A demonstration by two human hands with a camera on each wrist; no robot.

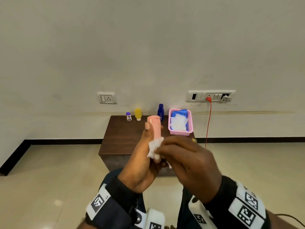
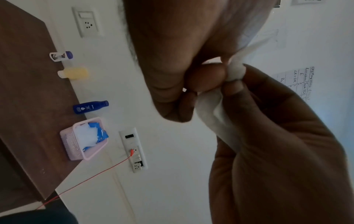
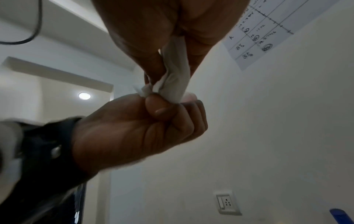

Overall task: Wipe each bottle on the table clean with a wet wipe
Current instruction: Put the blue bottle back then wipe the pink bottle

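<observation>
Closest to the camera, the left hand grips a pink bottle upright while the right hand pinches a white wet wipe against its lower end, mid-wipe. Next, probably, rubbing upward toward the cap. Farther back on the table stand a blue bottle, yellow bottle, small white bottle and a pink basket.

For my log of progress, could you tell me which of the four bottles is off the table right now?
The pink bottle: the left hand grips it in the air. The white, yellow and blue ones stand on the table.
</observation>
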